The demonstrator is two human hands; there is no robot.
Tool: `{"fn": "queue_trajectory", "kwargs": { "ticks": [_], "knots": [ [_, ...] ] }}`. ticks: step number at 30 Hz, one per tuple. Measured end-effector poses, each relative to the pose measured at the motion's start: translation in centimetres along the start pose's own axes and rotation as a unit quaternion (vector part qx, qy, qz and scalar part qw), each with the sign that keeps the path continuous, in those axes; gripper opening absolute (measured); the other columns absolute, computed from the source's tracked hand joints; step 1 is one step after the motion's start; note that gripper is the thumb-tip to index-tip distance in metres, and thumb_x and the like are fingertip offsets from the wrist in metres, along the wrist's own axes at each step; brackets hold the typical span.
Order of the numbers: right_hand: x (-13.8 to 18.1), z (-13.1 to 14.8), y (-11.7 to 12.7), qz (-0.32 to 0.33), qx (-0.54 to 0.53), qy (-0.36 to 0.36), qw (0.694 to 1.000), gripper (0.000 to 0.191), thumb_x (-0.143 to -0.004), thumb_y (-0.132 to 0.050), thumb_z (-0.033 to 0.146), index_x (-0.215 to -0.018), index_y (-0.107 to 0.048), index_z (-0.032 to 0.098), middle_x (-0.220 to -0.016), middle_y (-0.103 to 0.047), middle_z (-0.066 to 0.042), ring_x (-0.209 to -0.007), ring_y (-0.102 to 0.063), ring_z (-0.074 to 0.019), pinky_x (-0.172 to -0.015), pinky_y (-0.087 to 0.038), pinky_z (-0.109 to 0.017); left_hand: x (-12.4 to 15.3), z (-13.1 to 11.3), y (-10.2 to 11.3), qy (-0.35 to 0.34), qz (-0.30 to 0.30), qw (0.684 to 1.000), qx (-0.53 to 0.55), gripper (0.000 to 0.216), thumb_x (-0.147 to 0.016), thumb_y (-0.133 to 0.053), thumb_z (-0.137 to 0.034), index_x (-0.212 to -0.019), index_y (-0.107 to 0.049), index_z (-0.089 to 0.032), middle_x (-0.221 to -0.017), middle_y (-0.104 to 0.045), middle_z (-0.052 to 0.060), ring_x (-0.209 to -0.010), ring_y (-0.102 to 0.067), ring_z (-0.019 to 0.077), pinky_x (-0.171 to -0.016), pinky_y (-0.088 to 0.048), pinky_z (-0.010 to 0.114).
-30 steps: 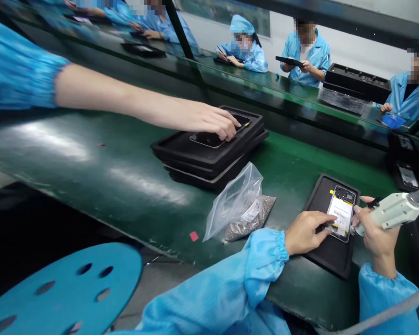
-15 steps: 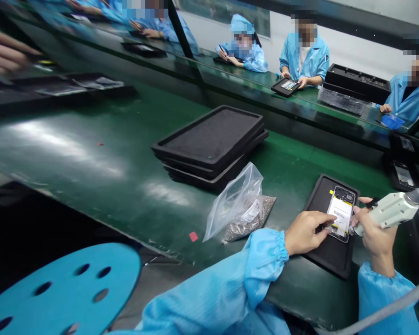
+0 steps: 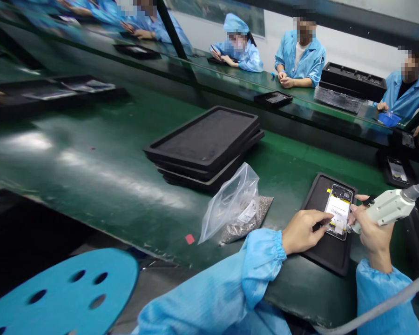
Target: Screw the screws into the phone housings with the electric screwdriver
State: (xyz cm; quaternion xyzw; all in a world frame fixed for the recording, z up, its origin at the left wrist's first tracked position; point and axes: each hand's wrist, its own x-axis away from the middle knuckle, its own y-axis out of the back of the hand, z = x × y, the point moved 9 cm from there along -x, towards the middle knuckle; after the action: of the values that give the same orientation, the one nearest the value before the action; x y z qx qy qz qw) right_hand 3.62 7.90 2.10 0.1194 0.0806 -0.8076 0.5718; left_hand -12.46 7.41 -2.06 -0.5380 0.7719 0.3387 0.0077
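Note:
An opened smartphone (image 3: 339,209) lies in a shallow black tray (image 3: 326,258), its white battery and dark upper circuit parts exposed. My left hand (image 3: 305,231) has its fingers and thumb closed at the phone's lower left edge, holding it against the tray. Wrapped in my right hand (image 3: 375,235) is a white electric screwdriver (image 3: 391,208) with a grey cable. Its tip points at the phone's lower right side; whether it touches a screw is hidden. Left of the tray sits a clear zip bag (image 3: 246,211) of small metallic pieces.
Stacked black trays (image 3: 206,139) stand behind the bag. A red scrap (image 3: 189,239) lies near the bench edge, above a blue stool (image 3: 70,288). More trays with phone parts (image 3: 52,90) are at the far left. Co-workers (image 3: 300,56) sit across the raised green line.
My hands and the phone keep nearly the same position; the view shifts slightly. A co-worker opposite has let go of a tray, and another person's hand at far left has mostly withdrawn.

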Motion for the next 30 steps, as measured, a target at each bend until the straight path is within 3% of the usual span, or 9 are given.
{"fn": "queue_trajectory", "kwargs": {
  "ticks": [8,16,20,27,30],
  "knots": [
    [0.1,0.4,-0.2,0.007,0.006,0.005,1.000,0.031,-0.069,-0.074,0.031,-0.087,-0.056,0.014,-0.050,-0.055,0.003,-0.042,-0.051,-0.0149,-0.050,-0.048,-0.031,0.0,-0.1,0.1,0.008,-0.002,1.000,0.004,0.030,-0.081,-0.059,-0.018,-0.111,-0.065,-0.017,-0.098,-0.072,0.007,-0.086,-0.068,0.0181,-0.080,-0.053,0.026],
    [-0.1,0.5,-0.3,0.007,0.039,0.015,0.999,0.022,-0.068,-0.072,0.031,-0.065,-0.055,0.016,-0.048,-0.055,0.000,-0.043,-0.051,-0.0150,-0.046,-0.046,-0.029,0.0,-0.2,0.2,-0.002,-0.009,1.000,0.008,0.029,-0.081,-0.059,-0.017,-0.109,-0.066,-0.015,-0.097,-0.072,0.008,-0.085,-0.068,0.0181,-0.079,-0.053,0.026],
    [0.0,0.8,-0.5,0.014,0.054,0.030,0.998,0.029,-0.069,-0.069,0.032,-0.051,-0.050,0.018,-0.046,-0.052,-0.001,-0.043,-0.050,-0.0145,-0.044,-0.044,-0.028,0.0,-0.2,0.2,-0.001,-0.012,1.000,0.007,0.029,-0.081,-0.058,-0.017,-0.109,-0.066,-0.016,-0.097,-0.072,0.007,-0.085,-0.068,0.0181,-0.079,-0.053,0.026],
    [0.0,0.1,-0.5,0.022,0.029,0.004,0.999,0.020,-0.067,-0.068,0.031,-0.063,-0.055,0.017,-0.046,-0.052,0.001,-0.043,-0.050,-0.0152,-0.044,-0.045,-0.028,0.0,-0.2,0.3,0.008,-0.007,1.000,0.001,0.030,-0.080,-0.058,-0.017,-0.109,-0.066,-0.016,-0.096,-0.073,0.007,-0.085,-0.068,0.0183,-0.079,-0.053,0.026],
    [-0.1,-0.5,-0.5,0.035,0.024,0.001,0.999,0.021,-0.068,-0.068,0.029,-0.059,-0.053,0.017,-0.048,-0.054,0.000,-0.044,-0.051,-0.0148,-0.046,-0.045,-0.028,-0.1,-0.1,0.3,0.007,-0.006,1.000,-0.002,0.029,-0.081,-0.057,-0.016,-0.109,-0.066,-0.016,-0.097,-0.073,0.007,-0.086,-0.068,0.0183,-0.079,-0.053,0.026]
  ]
}}
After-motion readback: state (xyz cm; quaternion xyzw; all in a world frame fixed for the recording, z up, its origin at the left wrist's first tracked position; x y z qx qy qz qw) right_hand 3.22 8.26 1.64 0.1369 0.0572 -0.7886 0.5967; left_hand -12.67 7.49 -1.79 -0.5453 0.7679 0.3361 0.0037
